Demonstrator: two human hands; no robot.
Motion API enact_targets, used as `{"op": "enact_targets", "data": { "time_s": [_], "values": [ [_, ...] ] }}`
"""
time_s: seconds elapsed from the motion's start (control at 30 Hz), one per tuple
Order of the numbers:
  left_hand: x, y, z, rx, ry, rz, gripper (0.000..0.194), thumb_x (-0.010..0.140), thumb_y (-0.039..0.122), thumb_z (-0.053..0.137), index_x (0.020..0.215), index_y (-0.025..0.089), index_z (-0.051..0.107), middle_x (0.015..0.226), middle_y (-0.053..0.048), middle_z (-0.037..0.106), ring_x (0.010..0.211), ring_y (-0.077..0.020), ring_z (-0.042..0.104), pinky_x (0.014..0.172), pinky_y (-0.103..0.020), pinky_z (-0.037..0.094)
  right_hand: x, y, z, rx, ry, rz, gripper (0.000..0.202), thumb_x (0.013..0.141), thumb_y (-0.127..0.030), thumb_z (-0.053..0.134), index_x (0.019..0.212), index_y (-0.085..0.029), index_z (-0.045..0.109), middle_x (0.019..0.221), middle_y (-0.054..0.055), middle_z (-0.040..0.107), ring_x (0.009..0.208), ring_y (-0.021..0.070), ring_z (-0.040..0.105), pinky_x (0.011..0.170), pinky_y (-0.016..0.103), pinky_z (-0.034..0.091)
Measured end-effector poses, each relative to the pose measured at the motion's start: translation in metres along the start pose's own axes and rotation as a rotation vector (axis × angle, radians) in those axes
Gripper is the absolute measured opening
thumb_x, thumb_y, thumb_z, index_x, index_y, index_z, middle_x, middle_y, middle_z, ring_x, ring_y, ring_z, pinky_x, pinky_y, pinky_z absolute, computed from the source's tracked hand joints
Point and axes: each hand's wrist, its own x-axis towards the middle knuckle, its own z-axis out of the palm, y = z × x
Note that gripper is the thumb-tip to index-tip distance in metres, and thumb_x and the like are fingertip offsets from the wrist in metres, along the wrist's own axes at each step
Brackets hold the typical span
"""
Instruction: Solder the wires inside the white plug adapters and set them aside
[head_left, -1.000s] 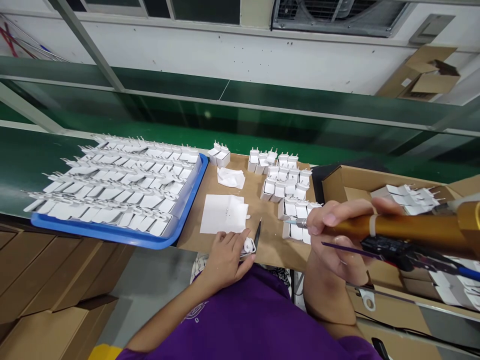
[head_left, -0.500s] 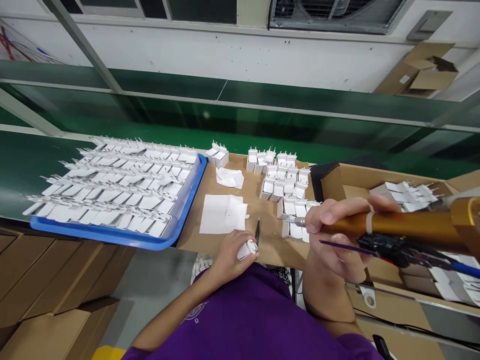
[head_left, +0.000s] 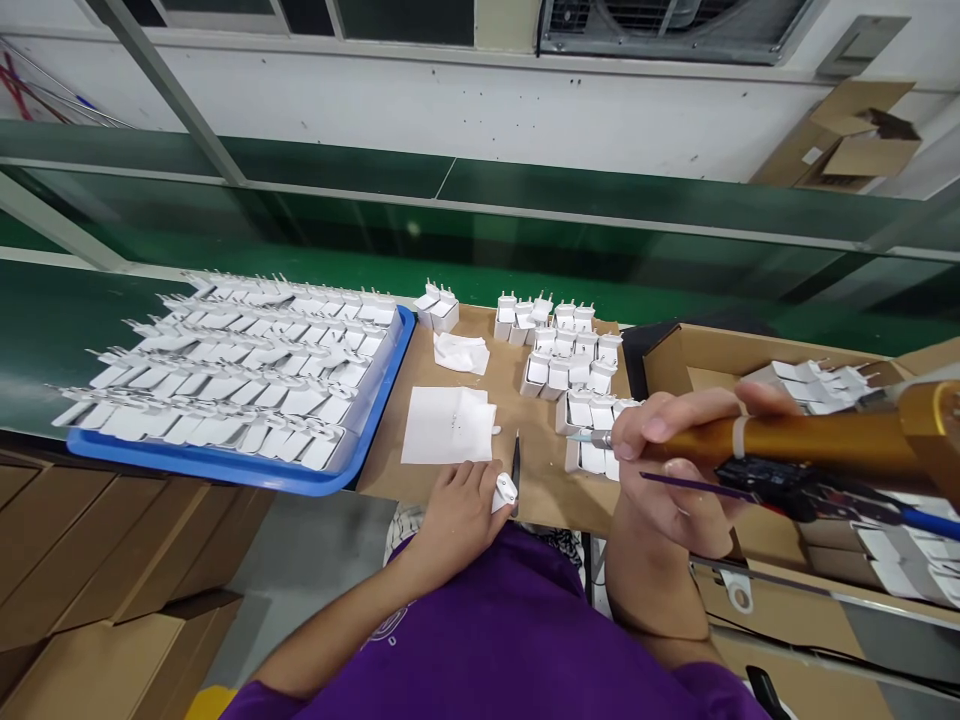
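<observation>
In the head view, the left hand (head_left: 460, 512) has its fingers curled round a small white plug casing (head_left: 505, 490), right at the near edge of the bench, just below the picture's middle; the far side of that grasp is hidden. Taking the casing as the clock's centre, over at three o'clock the right hand (head_left: 675, 480) is wrapped about the front of a thick gold tool (head_left: 821, 445), its thin tip out towards the left. Tweezers (head_left: 516, 465) lie at one o'clock, just beside the casing, with white units (head_left: 574, 362) in rows farther out that way; a paper sheet (head_left: 442, 425) sits at about eleven, and a loaded blue tray (head_left: 319, 486) between nine and ten. Now, that casing: it looks light and stiff, probably hard plastic, smooth enough to skid under dry fingertips. The shell should take a firm pinch, but anything thin at its end may bend or crack, so the best hold looks to be low on the flat sides, thumb against fingers, leaving the marked end face uncovered.
</observation>
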Motion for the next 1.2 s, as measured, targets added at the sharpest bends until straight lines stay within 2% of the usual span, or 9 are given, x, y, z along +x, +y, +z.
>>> {"op": "enact_targets", "data": {
  "time_s": [0.23,0.4,0.5,0.63,0.73,0.83,0.9,1.0,1.2],
  "values": [
    [0.000,0.001,-0.003,0.089,-0.074,0.006,0.031,0.088,0.030,0.059,0.111,0.010,0.056,0.098,-0.011,0.068,0.084,-0.0262,0.063,0.072,-0.038,0.043,-0.002,0.001,0.001,0.009,0.011,-0.001,0.045,0.076,-0.021,0.071,0.119,-0.028,0.061,0.076,-0.003,0.062,0.052,0.0121,0.051,0.042,0.030,0.036],
    [0.002,-0.011,-0.004,0.074,0.006,0.026,0.025,0.091,0.033,0.055,0.104,0.012,0.059,0.093,-0.011,0.067,0.083,-0.0253,0.062,0.073,-0.037,0.044,-0.003,0.000,-0.002,-0.020,0.017,0.000,0.043,0.077,-0.022,0.070,0.119,-0.027,0.060,0.076,-0.002,0.061,0.053,0.0123,0.051,0.044,0.029,0.038],
    [0.030,-0.033,-0.015,0.148,0.094,-0.104,0.032,0.095,0.038,0.048,0.103,0.009,0.061,0.085,-0.013,0.065,0.080,-0.0269,0.061,0.070,-0.037,0.042,-0.003,0.000,-0.003,-0.038,0.029,-0.008,0.042,0.077,-0.022,0.069,0.118,-0.027,0.060,0.075,-0.002,0.061,0.053,0.0122,0.051,0.044,0.029,0.038],
    [0.103,-0.067,-0.029,0.228,0.127,-0.375,0.042,0.095,0.043,0.046,0.100,0.006,0.064,0.090,-0.019,0.067,0.094,-0.0331,0.059,0.077,-0.040,0.042,-0.002,0.001,-0.004,-0.029,0.014,-0.014,0.043,0.077,-0.022,0.068,0.119,-0.028,0.060,0.075,-0.002,0.061,0.053,0.0123,0.051,0.044,0.029,0.038],
    [0.157,-0.085,-0.027,0.238,0.112,-0.430,0.044,0.097,0.038,0.042,0.114,0.002,0.061,0.108,-0.023,0.066,0.111,-0.0361,0.054,0.088,-0.042,0.040,-0.002,0.002,-0.006,-0.016,-0.028,-0.002,0.044,0.078,-0.022,0.067,0.121,-0.028,0.059,0.077,-0.002,0.061,0.056,0.0128,0.051,0.046,0.029,0.039],
    [0.195,-0.095,-0.016,0.211,0.080,-0.472,0.051,0.097,0.031,0.040,0.135,-0.002,0.046,0.124,-0.025,0.061,0.123,-0.0357,0.048,0.097,-0.043,0.036,-0.004,0.001,-0.010,-0.014,-0.059,-0.003,0.043,0.081,-0.022,0.066,0.123,-0.028,0.058,0.079,-0.001,0.060,0.058,0.0129,0.052,0.047,0.029,0.040],
    [0.209,-0.100,-0.008,0.200,0.078,-0.489,0.055,0.096,0.026,0.040,0.142,-0.005,0.038,0.128,-0.027,0.059,0.126,-0.0349,0.046,0.100,-0.042,0.035,-0.005,0.000,-0.012,-0.035,-0.060,-0.010,0.043,0.082,-0.021,0.064,0.125,-0.027,0.057,0.080,0.000,0.061,0.059,0.0132,0.052,0.048,0.029,0.041],
    [0.219,-0.108,0.001,0.195,0.094,-0.489,0.056,0.093,0.019,0.039,0.141,-0.010,0.036,0.130,-0.030,0.056,0.127,-0.0353,0.045,0.102,-0.043,0.034,-0.006,0.000,-0.016,-0.064,-0.058,-0.012,0.043,0.083,-0.021,0.063,0.125,-0.027,0.056,0.080,0.000,0.061,0.059,0.0134,0.052,0.048,0.029,0.042],
    [0.214,-0.119,0.006,0.200,0.136,-0.483,0.057,0.092,0.016,0.033,0.144,-0.008,0.033,0.133,-0.031,0.052,0.127,-0.0377,0.044,0.102,-0.048,0.033,-0.007,0.003,-0.022,-0.088,-0.065,0.002,0.043,0.085,-0.023,0.062,0.126,-0.029,0.054,0.081,0.000,0.060,0.059,0.0138,0.052,0.048,0.029,0.043]
  ]
}}
